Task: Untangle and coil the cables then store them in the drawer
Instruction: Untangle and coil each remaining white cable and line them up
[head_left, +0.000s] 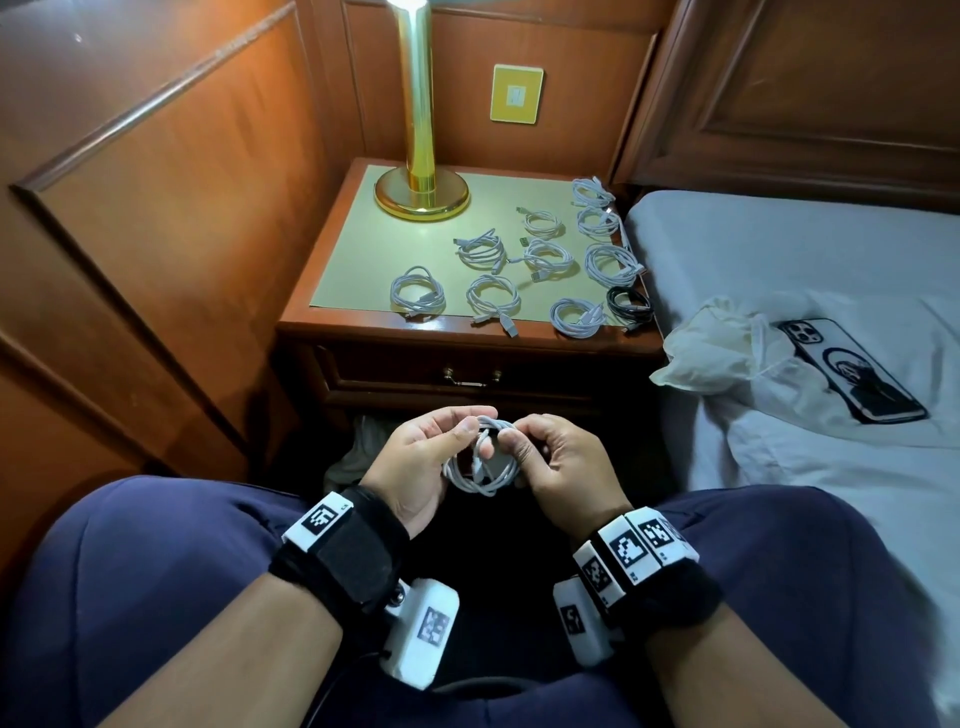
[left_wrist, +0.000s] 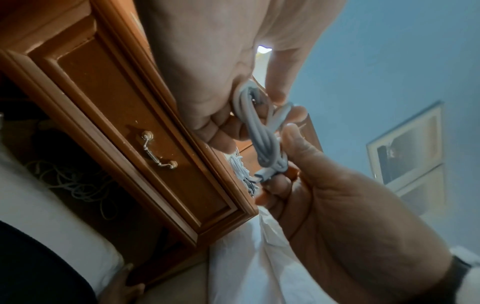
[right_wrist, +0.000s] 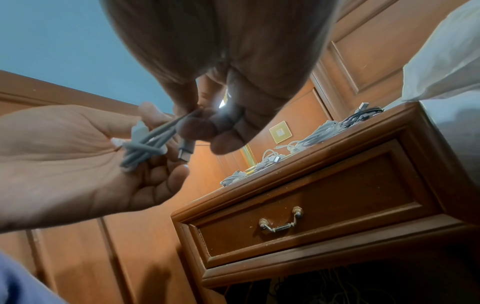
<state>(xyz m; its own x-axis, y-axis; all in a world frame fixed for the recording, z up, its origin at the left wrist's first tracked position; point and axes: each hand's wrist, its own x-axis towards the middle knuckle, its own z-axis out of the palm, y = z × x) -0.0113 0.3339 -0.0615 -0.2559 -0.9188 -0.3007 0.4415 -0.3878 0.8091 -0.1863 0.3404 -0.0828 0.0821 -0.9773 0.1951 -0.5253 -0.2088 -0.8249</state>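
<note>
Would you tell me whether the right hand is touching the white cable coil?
Touching. The head view shows the right hand pinching the white cable coil at its top, while the left hand holds its other side.

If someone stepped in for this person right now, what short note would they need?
Left hand holds a white cable coil over the lap; right hand pinches its end, wrapping it round the loops.
On the nightstand: nine white coils and one black coil, all coiled.
The drawer is closed; nothing visibly stored yet.
More loose cable lies tangled under the nightstand.
Left: finish this coil, untangle the rest, open the drawer, store everything.
</note>
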